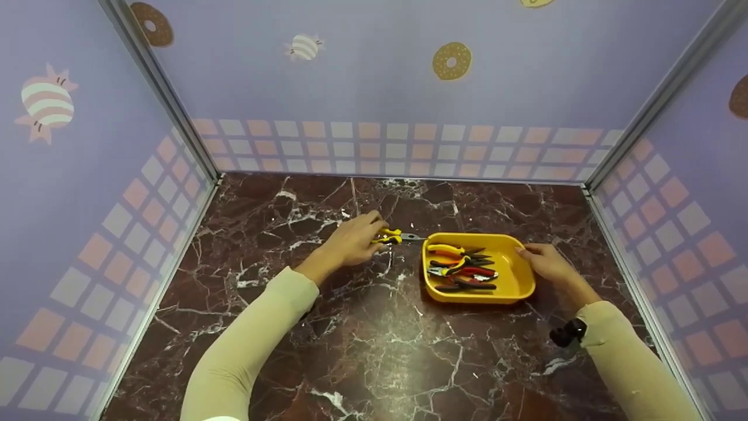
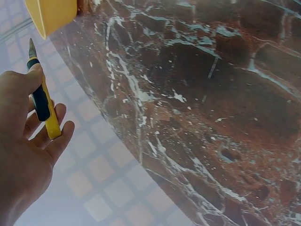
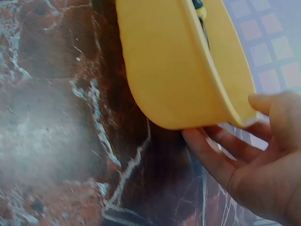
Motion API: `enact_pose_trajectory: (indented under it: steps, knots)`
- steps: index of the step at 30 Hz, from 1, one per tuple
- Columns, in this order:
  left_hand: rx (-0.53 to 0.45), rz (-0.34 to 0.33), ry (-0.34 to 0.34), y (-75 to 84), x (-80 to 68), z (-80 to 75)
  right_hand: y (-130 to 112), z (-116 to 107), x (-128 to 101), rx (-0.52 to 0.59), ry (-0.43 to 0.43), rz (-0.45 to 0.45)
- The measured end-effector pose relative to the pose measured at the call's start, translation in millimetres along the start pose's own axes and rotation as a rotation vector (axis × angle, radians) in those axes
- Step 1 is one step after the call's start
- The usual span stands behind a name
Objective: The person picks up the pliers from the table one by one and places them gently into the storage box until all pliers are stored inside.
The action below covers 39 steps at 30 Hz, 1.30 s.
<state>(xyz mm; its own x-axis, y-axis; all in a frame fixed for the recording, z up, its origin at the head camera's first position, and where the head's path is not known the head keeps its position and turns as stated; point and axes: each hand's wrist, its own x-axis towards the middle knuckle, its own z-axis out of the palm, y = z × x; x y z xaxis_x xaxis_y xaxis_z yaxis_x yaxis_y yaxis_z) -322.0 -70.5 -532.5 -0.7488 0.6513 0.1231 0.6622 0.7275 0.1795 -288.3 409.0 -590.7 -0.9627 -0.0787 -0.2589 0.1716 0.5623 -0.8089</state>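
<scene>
— Holding what, exactly?
— My left hand [image 1: 350, 241] pinched yellow-and-black pliers [image 1: 390, 236] by the handles, steel nose toward the yellow tray [image 1: 517, 286], just beside its left rim, near the middle of the marble worktop [image 1: 362, 351]. My right hand [image 1: 546, 261] gripped the tray's right rim, thumb over the lip and fingers [image 3: 211, 150] under it.
— What could have gone wrong?
— I judged my grip light; the pliers could have slipped and struck the marble. The nose could have caught the rim and tipped the tray, spilling the other pliers [image 1: 464, 266].
</scene>
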Motion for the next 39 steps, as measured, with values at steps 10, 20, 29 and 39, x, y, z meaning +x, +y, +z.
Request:
enact_pose_trajectory:
  steps: [10, 20, 29, 39]
  knots:
    - [-0.010, 0.048, 0.035, 15.6, 9.5, -4.3, 5.4, -12.9, -6.5, 0.260, -0.099, 0.073]
    - [-0.050, 0.080, 0.057, 32.5, 21.9, -5.3, 0.7, -19.9, -6.2, 0.214, -0.095, 0.064]
    - [-0.031, 0.120, 0.080, 48.4, 34.2, -3.5, -2.7, -22.5, -7.2, 0.244, -0.117, 0.124]
    - [-0.014, 0.124, 0.052, 67.5, 40.6, 5.3, -6.1, -20.3, -1.4, 0.126, -0.096, 0.115]
